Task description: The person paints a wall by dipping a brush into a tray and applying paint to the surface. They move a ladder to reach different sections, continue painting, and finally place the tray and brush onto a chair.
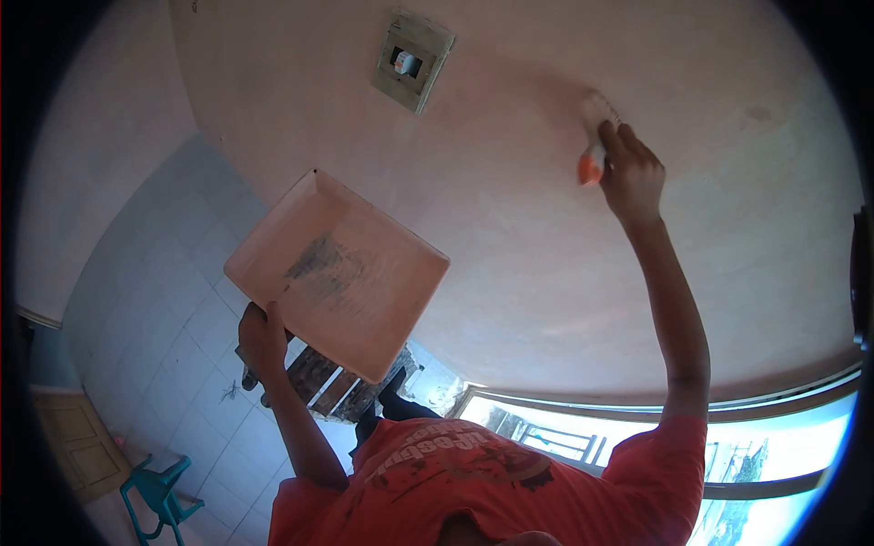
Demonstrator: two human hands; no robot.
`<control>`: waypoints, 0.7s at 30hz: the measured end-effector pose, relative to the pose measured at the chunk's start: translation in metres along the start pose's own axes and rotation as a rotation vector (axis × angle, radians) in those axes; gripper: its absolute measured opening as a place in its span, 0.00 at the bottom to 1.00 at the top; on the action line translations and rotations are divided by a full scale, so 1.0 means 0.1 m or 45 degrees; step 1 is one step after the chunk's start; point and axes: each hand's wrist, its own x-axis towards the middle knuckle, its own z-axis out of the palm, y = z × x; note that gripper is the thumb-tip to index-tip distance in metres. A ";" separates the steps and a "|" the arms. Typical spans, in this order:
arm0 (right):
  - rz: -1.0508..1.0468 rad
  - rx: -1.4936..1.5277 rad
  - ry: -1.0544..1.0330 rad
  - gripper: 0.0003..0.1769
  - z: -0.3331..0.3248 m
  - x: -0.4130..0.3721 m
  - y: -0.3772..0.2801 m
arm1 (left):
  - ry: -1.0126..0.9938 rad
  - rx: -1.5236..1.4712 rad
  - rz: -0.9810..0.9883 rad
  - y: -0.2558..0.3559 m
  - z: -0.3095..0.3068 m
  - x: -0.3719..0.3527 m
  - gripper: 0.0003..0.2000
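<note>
My left hand point(262, 341) grips a square, shallow paint tray point(396, 328) by its near corner, with the thumb over the rim. Pinkish paint coats the tray, and a dark worn patch shows at its middle. Up at the right, my right hand point(635, 173) is closed around a paintbrush point(592, 166), blurred, with a pale upper part and an orange lower end. The brush is close to the pinkish wall point(528, 246); whether it touches cannot be made out.
An electrical box point(416, 62) with a square opening is set in the wall. Below the tray stands a slatted wooden platform point(319, 378) on the tiled floor point(196, 364). A green plastic chair point(162, 491), a wooden door point(80, 441) and a window point(555, 432) lie around.
</note>
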 end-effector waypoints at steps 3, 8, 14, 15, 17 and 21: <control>-0.192 0.095 -0.260 0.11 0.54 -0.46 -0.39 | 0.003 0.014 -0.003 -0.05 0.03 0.02 0.19; 0.084 0.386 -0.313 0.09 0.53 -0.34 -0.57 | 0.039 -0.009 0.010 -0.07 0.02 0.03 0.19; 0.155 0.128 -0.047 0.07 0.14 0.13 -0.30 | 0.045 0.002 0.021 -0.12 0.05 0.02 0.19; 0.147 0.129 -0.053 0.07 0.15 0.14 -0.30 | 0.065 0.001 0.035 -0.11 0.05 0.02 0.19; 0.089 -0.009 -0.064 0.07 0.19 0.13 -0.26 | 0.069 -0.013 0.041 -0.10 0.04 0.01 0.19; -0.197 0.118 -0.280 0.11 0.70 -0.32 -0.58 | 0.037 -0.001 0.037 -0.13 0.05 0.04 0.18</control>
